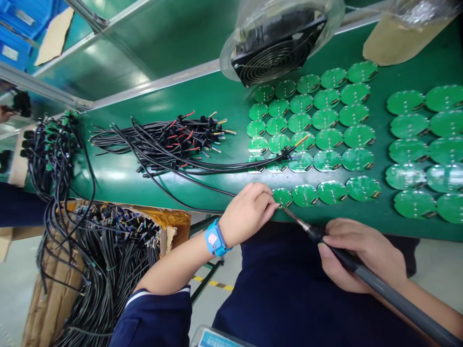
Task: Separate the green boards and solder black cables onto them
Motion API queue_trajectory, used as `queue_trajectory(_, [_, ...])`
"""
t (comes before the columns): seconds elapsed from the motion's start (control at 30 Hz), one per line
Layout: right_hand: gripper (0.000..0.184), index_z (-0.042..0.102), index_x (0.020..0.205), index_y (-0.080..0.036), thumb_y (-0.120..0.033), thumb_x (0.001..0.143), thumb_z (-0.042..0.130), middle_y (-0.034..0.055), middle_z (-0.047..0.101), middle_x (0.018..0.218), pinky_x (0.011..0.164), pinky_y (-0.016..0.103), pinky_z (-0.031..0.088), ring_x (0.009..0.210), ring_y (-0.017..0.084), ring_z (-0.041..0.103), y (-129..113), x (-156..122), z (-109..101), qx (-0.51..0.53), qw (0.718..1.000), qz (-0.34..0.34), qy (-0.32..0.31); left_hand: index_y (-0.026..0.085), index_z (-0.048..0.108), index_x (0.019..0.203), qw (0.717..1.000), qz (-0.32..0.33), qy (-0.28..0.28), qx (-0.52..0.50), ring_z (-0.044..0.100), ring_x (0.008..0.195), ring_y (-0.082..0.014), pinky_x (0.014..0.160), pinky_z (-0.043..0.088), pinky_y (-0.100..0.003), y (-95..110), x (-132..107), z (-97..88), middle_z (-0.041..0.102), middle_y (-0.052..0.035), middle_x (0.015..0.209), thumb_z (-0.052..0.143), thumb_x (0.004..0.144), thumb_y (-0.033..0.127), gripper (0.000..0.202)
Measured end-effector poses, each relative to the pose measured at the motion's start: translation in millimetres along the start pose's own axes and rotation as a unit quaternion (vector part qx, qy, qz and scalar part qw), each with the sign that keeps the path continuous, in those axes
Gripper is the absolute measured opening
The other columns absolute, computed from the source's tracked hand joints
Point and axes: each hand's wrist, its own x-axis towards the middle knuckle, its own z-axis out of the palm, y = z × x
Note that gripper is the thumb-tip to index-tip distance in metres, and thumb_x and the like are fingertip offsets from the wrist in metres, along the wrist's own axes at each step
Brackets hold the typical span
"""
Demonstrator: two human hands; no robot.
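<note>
My right hand (365, 253) grips a soldering iron (347, 260) like a pen. Its metal tip points left and touches or nearly touches the near edge of a round green circuit board (282, 196), the leftmost of the front row. At that same edge my left hand (250, 207) is closed in a pinch. Black cables (188, 202) run from the left into this hand, and the wire end between the fingertips is mostly hidden. A blue wrist strap (216, 239) circles the left wrist. Just behind, one cable's stripped coloured wires (301, 140) lie over the boards.
Rows of round boards (325, 118) cover the green bench, with more boards (412, 149) at right. A black fan (278, 58) stands behind. Piled cables (173, 140) lie left of the boards. Beyond them hang assembled cables (54, 149) above a cable-filled carton (177, 224).
</note>
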Motion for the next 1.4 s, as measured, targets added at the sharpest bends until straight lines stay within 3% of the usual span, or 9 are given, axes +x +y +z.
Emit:
queue_trajectory(0.27, [0.028,0.052,0.089,-0.022,-0.004,0.067,0.055,-0.0066,0.043,0.05,0.049,0.028,0.047,0.047,0.01,0.045,-1,1,0,-0.007,1.0,0.0,-0.002,0.013,0.054,0.08,1.0,0.0,0.016,0.016,0.052,0.083,-0.0159,0.076,0.047,-0.031,2,1,1.4,0.056,-0.0078,0.088,0.046,0.087,0.023,0.014])
queue_trajectory(0.47, [0.03,0.052,0.09,-0.02,-0.004,0.065,0.058,-0.0045,0.05,0.054,0.051,0.03,0.049,0.047,0.011,0.047,-3,2,-5,-0.012,1.0,-0.021,0.018,0.014,0.054,0.08,1.0,-0.011,0.012,0.014,0.052,0.083,-0.0161,0.076,0.047,-0.032,3,0,2.9,0.055,-0.0077,0.088,0.045,0.087,0.023,0.015])
queue_trajectory(0.7, [0.011,0.05,0.071,-0.021,-0.012,0.071,0.054,-0.0057,0.044,0.047,0.046,0.026,0.044,0.044,0.01,0.045,-10,11,-3,-0.082,0.996,-0.005,-0.033,0.014,0.054,0.08,1.0,-0.022,0.012,-0.012,0.05,0.083,-0.0156,0.077,0.046,-0.031,3,0,1.3,0.055,-0.007,0.087,0.045,0.087,0.022,0.015])
queue_trajectory(0.8, [0.013,0.047,0.063,-0.021,-0.013,0.071,0.054,-0.0048,0.045,0.046,0.044,0.024,0.043,0.042,0.009,0.046,-12,15,-2,-0.118,0.991,-0.015,-0.063,0.014,0.055,0.08,0.999,-0.025,0.007,-0.026,0.05,0.084,-0.0156,0.078,0.046,-0.031,2,-1,0.2,0.054,-0.007,0.088,0.045,0.087,0.023,0.015])
queue_trajectory(1.13, [0.019,0.044,0.056,-0.021,-0.017,0.072,0.054,-0.0029,0.048,0.047,0.043,0.025,0.044,0.044,0.01,0.048,-17,17,1,-0.192,0.979,-0.023,-0.072,0.015,0.056,0.08,0.998,-0.029,0.019,-0.06,0.05,0.084,-0.0154,0.077,0.046,-0.031,1,1,0.0,0.054,-0.0067,0.087,0.047,0.086,0.022,0.013])
queue_trajectory(1.27, [0.009,0.05,0.069,-0.019,-0.016,0.07,0.058,-0.0028,0.05,0.053,0.045,0.027,0.044,0.047,0.011,0.049,-17,11,6,-0.202,0.977,-0.055,-0.032,0.014,0.055,0.078,0.997,-0.054,0.021,-0.056,0.05,0.084,-0.0153,0.078,0.046,-0.031,3,1,2.3,0.053,-0.0064,0.087,0.047,0.086,0.022,0.013])
queue_trajectory(1.4, [0.019,0.051,0.081,-0.017,-0.015,0.066,0.063,-0.0006,0.054,0.06,0.05,0.029,0.048,0.054,0.013,0.053,-17,5,11,-0.204,0.974,-0.098,0.0,0.015,0.053,0.076,0.997,-0.067,0.023,-0.039,0.05,0.084,-0.0164,0.077,0.046,-0.033,6,2,4.5,0.053,-0.0065,0.086,0.046,0.086,0.022,0.014])
